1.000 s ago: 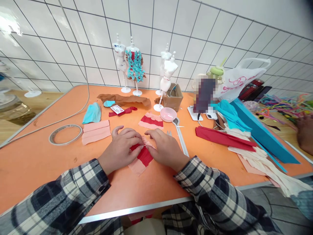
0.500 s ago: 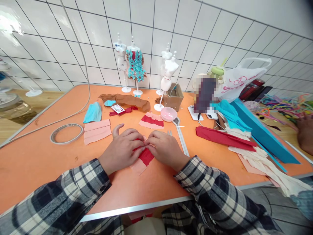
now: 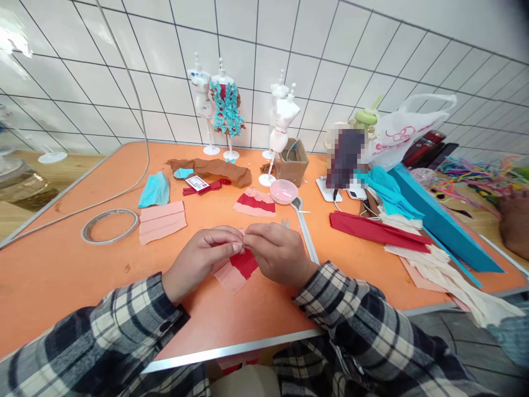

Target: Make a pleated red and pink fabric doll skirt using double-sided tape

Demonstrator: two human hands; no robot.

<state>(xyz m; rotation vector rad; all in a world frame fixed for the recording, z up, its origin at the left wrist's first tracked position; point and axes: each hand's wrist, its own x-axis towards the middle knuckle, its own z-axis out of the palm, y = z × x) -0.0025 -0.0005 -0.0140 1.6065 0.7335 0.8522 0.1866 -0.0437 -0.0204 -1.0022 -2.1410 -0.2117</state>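
Note:
My left hand (image 3: pixel 200 259) and my right hand (image 3: pixel 279 252) meet over a pink piece of crepe paper with a red band (image 3: pixel 244 266). Both hands pinch at its far edge, fingertips almost touching; the pinched part is mostly hidden. The near end of the piece shows below the fingers, over the table. A second pink piece with a red band (image 3: pixel 255 202) lies flat just beyond my hands. To the left is a pleated pink piece (image 3: pixel 163 221). The tips of grey scissors (image 3: pixel 285 223) peek out behind my right hand.
A roll of clear tape (image 3: pixel 110 227) lies left. A pink bowl (image 3: pixel 284 191), a cardboard box (image 3: pixel 294 162) and small white mannequins (image 3: pixel 285 118) stand toward the wall. Red crepe paper (image 3: pixel 378 231) and a blue strip (image 3: pixel 446 226) lie right. A co-worker's hand (image 3: pixel 514 220) is at the far right.
My left hand has turned, its raised finger drawn in and its thumb now on top at the pinch. My right hand stays at the crepe paper. The view has shifted slightly.

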